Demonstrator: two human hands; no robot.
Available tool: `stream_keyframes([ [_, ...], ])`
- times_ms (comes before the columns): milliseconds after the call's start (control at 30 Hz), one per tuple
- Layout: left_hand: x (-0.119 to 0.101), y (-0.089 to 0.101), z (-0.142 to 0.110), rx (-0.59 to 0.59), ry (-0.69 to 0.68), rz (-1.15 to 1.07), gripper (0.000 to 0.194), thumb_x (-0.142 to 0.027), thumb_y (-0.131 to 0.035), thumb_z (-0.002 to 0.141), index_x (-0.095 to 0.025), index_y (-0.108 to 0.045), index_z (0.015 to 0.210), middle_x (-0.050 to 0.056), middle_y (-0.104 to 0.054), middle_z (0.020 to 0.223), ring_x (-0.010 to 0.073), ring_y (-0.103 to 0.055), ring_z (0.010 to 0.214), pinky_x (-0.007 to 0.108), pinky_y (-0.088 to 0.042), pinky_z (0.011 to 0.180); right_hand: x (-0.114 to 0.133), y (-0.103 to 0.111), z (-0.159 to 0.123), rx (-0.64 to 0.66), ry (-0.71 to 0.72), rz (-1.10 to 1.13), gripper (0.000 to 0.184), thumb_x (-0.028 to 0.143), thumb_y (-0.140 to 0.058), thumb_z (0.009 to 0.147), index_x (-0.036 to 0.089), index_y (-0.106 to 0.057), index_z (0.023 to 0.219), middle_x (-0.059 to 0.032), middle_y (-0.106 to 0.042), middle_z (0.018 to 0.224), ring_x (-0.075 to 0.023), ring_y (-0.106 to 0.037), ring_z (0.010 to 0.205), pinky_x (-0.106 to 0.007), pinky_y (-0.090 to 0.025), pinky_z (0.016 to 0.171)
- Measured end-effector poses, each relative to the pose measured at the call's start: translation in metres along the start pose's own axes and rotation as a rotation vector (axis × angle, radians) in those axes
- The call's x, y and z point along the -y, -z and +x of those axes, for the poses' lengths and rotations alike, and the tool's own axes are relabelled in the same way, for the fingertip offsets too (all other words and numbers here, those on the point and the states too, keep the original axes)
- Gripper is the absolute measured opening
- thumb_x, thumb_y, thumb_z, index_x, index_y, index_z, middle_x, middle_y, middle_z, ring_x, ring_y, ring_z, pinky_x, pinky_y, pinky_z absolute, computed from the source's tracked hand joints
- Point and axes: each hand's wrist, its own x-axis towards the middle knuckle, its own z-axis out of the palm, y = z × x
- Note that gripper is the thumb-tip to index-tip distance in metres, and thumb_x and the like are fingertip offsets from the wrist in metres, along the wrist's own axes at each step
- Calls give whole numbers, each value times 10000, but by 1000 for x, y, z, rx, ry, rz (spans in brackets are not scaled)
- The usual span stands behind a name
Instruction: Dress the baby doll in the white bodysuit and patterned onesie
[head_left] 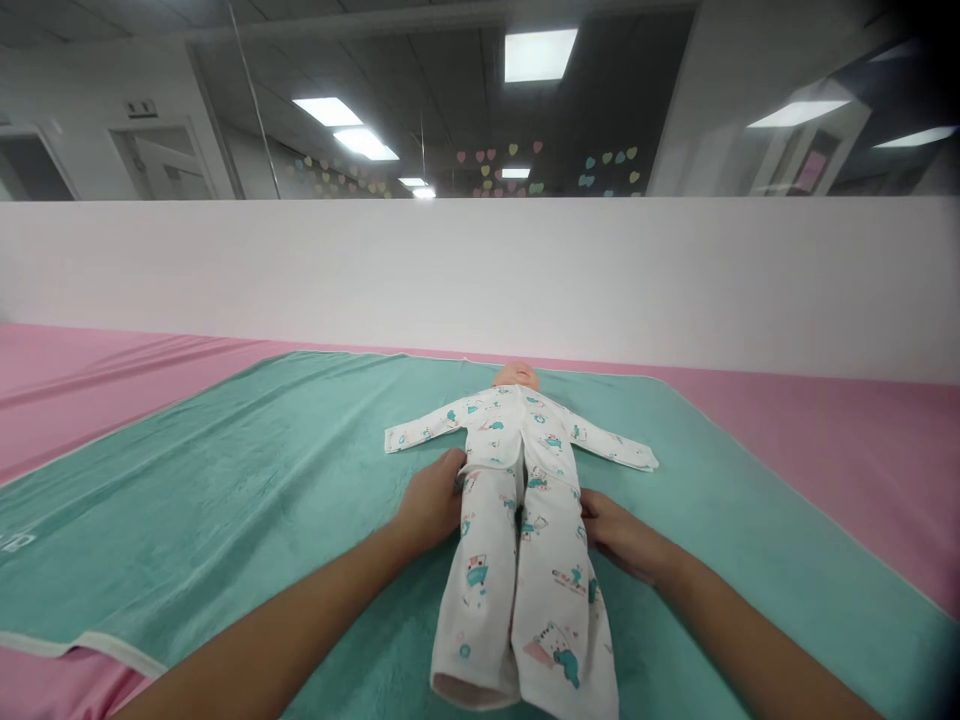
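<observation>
A baby doll (516, 375) lies on its back, its head at the far end, dressed in a white long-sleeved baby top (499, 425) with a print of small animals. Both sleeves are spread out to the sides. Below the top's hem, matching white baby pants (487, 560) extend toward me, with the leg openings nearest. My left hand (433, 500) is closed at the left side of the pants near the waist, its fingertips partly behind the cloth. On the opposite side, my right hand (619, 530) grips the pants' edge, some fingers hidden. The doll's legs are not visible.
A green towel (225, 480) with white edging lies under the doll, on a pink cover (847, 450). Behind them stands a low white wall (450, 270), with glass above it bearing heart-shaped paper notes (491, 155).
</observation>
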Motion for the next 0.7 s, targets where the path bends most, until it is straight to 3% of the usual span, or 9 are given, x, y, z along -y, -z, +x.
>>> stream_keyframes([
  [100, 0, 4, -1, -11, -32, -54, 143, -312, -441, 831, -205, -402, 744, 5, -556, 776, 153, -508, 684, 243, -284, 537, -1, -4, -4, 103, -22, 397, 474, 150, -527, 630, 212, -602, 1094, -60, -648, 1066, -264, -591, 978, -382, -467, 811],
  [200, 0, 5, -1, -31, -28, -86, 123, -277, -409, 844, -205, -405, 745, -2, -552, 773, 142, -497, 680, 242, -284, 547, -2, -10, -3, 39, -8, 548, 387, 323, -557, 757, 200, -586, 1123, -103, -629, 1110, -281, -580, 1021, -423, -469, 832],
  [333, 0, 6, -1, -46, -48, 21, 144, -247, -383, 842, -203, -396, 706, -6, -539, 741, 134, -477, 641, 248, -264, 538, -3, -19, 1, -71, 0, 559, 397, 353, -606, 773, 194, -570, 1135, -106, -638, 1103, -259, -589, 1022, -409, -457, 890],
  [567, 5, 14, -1, -112, -333, 324, 189, -174, -403, 773, -193, -401, 585, 20, -520, 665, 139, -450, 607, 298, -254, 545, -5, -18, 5, -244, -29, 513, 335, 287, -637, 748, 177, -590, 1061, -88, -662, 1060, -253, -636, 914, -387, -505, 814],
  [700, 8, 12, -2, -121, -485, 373, 188, -185, -414, 765, -195, -399, 578, 20, -519, 640, 140, -448, 601, 304, -258, 558, -4, -17, 5, -240, -37, 535, 375, 292, -639, 753, 187, -570, 1107, -85, -659, 1068, -243, -637, 914, -379, -509, 815],
])
